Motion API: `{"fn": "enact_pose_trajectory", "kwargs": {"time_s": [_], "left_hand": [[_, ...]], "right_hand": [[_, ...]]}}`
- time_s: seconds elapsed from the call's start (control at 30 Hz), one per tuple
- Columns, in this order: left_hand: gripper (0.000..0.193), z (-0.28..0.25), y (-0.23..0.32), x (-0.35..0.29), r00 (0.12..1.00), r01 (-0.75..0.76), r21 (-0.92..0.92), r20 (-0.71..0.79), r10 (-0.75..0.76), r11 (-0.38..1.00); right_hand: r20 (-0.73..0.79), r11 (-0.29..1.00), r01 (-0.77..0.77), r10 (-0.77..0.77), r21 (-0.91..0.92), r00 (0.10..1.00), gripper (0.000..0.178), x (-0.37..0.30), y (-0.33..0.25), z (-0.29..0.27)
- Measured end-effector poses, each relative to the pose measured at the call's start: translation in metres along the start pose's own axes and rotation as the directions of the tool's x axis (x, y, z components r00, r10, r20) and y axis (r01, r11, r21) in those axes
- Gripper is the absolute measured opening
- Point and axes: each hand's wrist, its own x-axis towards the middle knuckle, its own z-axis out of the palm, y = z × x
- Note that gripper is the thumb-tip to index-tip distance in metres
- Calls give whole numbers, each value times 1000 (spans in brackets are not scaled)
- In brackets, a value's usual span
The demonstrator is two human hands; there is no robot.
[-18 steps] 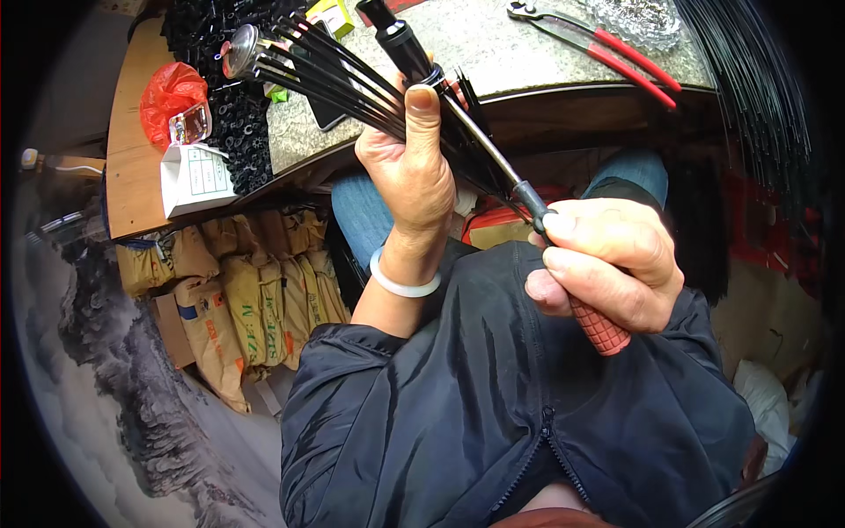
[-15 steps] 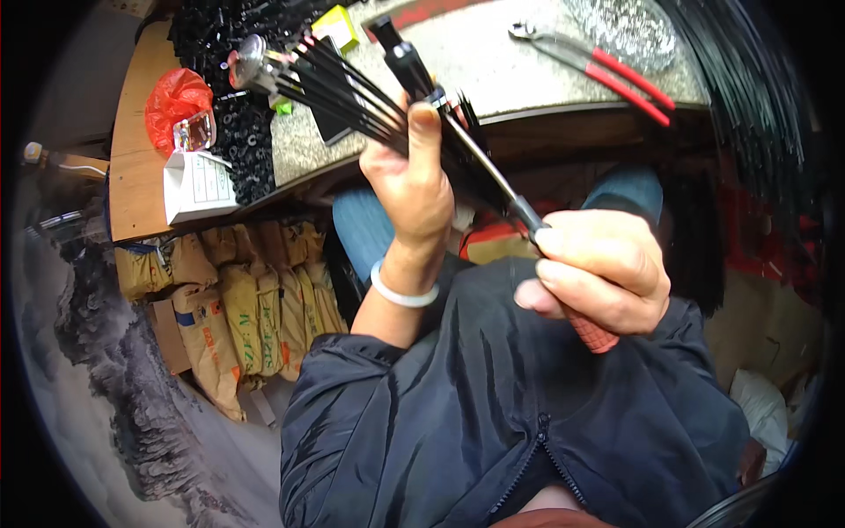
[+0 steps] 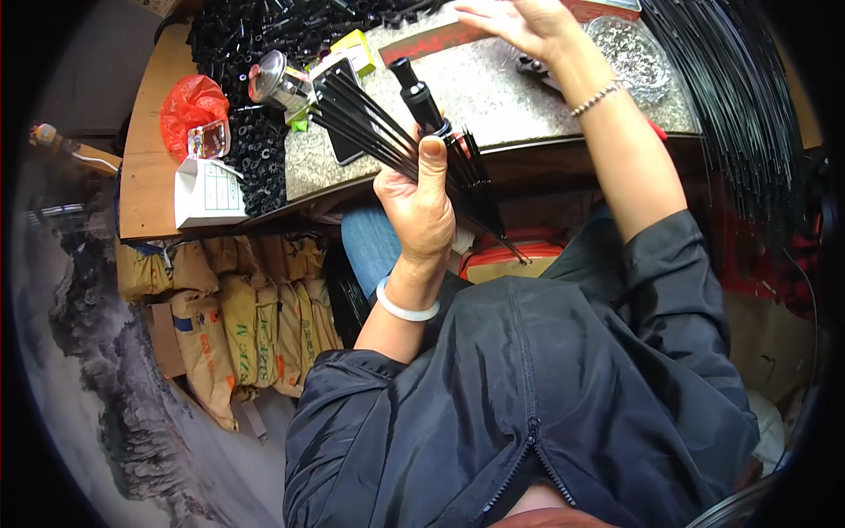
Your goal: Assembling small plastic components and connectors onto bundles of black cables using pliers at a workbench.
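My left hand (image 3: 418,207), with a white bangle at the wrist, is closed round a bundle of thin black rods (image 3: 370,128) that fan out on both sides of the fist. A black stepped cylindrical part (image 3: 418,95) stands up just beyond the raised thumb, at the same grip. My right hand (image 3: 519,25) is stretched out over the far side of the table, fingers spread and nothing seen in them. Beneath that forearm lie the red-handled pliers, mostly hidden; their metal head (image 3: 532,65) shows next to the wrist.
A clear dish (image 3: 629,62) of small shiny pieces and a thick sheaf of long black rods (image 3: 731,114) lie at the right. Black parts (image 3: 261,145) are heaped at the left, near a jar (image 3: 280,81), a red bag (image 3: 189,110) and a white box (image 3: 209,194). Sacks (image 3: 202,343) stand below.
My right hand has let go of the red-gripped tool with a metal shaft, now out of sight, and moved up and away over the table. The left hand keeps its hold.
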Motion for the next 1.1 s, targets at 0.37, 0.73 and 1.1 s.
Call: {"fn": "enact_pose_trajectory", "kwargs": {"time_s": [0.37,0.73,1.1], "left_hand": [[34,7,6,-1,992,51,21,118,-53,998],[27,8,4,-5,991,25,-28,135,-21,999],[37,3,3,-3,978,-18,75,208,2,997]], "right_hand": [[216,955,16,-83,296,973,35,-166,59,41],[55,834,-18,-15,551,998,24,-172,64,56],[139,825,-54,-30,563,990,27,-170,66,49]]}}
